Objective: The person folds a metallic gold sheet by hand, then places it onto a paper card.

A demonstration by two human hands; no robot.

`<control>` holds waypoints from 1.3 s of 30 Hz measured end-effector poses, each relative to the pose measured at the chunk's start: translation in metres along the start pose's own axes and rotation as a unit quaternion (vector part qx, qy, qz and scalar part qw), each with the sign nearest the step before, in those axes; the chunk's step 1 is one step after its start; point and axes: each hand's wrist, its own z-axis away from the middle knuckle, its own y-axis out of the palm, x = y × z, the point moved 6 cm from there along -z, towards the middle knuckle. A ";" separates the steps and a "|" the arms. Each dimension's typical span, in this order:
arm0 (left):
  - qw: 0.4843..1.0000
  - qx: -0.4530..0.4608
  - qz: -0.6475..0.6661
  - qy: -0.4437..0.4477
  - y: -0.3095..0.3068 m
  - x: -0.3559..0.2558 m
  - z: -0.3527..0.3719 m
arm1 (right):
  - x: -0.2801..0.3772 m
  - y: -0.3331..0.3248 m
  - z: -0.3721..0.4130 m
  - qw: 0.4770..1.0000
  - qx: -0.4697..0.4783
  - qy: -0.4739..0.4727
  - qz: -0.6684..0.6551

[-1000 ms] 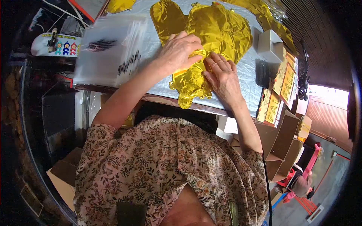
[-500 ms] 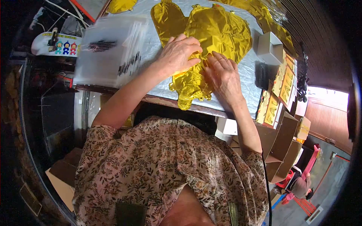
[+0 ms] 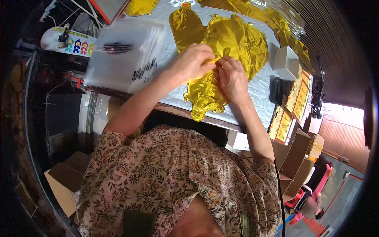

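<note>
A crumpled gold foil balloon (image 3: 233,37) lies flat on the table, its narrower end hanging over the front edge. My left hand (image 3: 193,63) is slightly blurred, fingers bent and pinching the foil near the balloon's middle. Close beside it, my right hand (image 3: 233,77) has its fingertips pressed together on the same fold of foil. The fingertips of both hands nearly meet. Exactly what lies between them is hard to see.
A stack of clear plastic bags (image 3: 118,55) lies to the left on the silvery table cover (image 3: 167,93). At the right are a white open box (image 3: 286,63), a black object (image 3: 276,90) and printed boxes (image 3: 286,120). Another person (image 3: 310,207) is at far right.
My hands have drawn closer together, and their fingers have closed on the foil. The whole view has shifted slightly, with the table now lower and to the right.
</note>
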 end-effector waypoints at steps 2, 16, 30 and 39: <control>0.984 -0.026 0.026 -0.174 -0.019 0.025 0.003 | 0.000 -0.001 0.000 1.000 -0.006 -0.004 0.004; 0.939 -0.105 -0.165 -0.282 -0.042 0.059 0.010 | 0.004 0.004 0.007 0.994 -0.068 -0.043 0.070; 0.825 -0.354 0.307 -0.316 -0.010 0.097 0.010 | 0.001 0.007 0.010 0.992 -0.075 -0.046 0.094; 0.803 -0.350 0.363 -0.316 -0.023 0.068 -0.013 | 0.000 0.008 0.010 0.993 -0.070 -0.045 0.090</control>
